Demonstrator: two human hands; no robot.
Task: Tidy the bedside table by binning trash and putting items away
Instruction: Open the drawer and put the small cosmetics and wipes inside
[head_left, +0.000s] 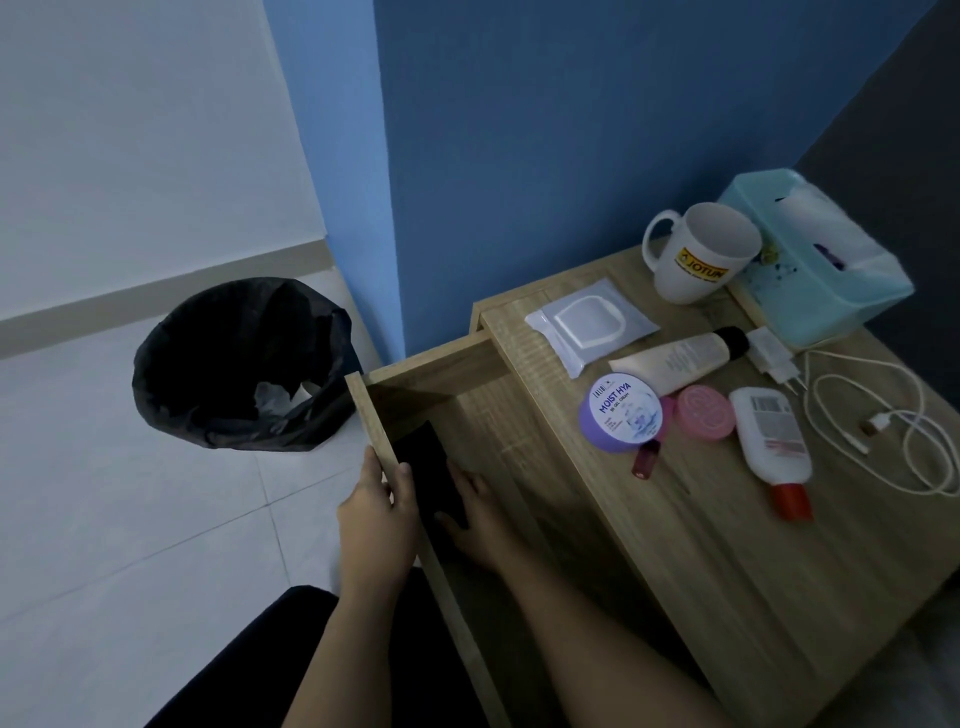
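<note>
The wooden bedside table (691, 545) has its drawer (488, 415) pulled out to the left. My left hand (376, 525) grips the drawer's front panel (371, 415), thumb inside. Down in the drawer, my right hand (480, 514) holds a flat black object (428, 467) against the front panel. On the tabletop lie a purple cream jar (621, 413), a pink round tin (704, 410), a cream tube (680, 358), a white bottle with a red cap (774, 441), a small dark red vial (645, 460), a white wipes packet (589, 322) and a white charger with cable (883, 415).
A bin lined with a black bag (244, 364) stands on the white floor left of the drawer, with crumpled paper inside. A white mug (698, 254) and a teal tissue box (815, 260) sit at the table's back right, against the blue wall.
</note>
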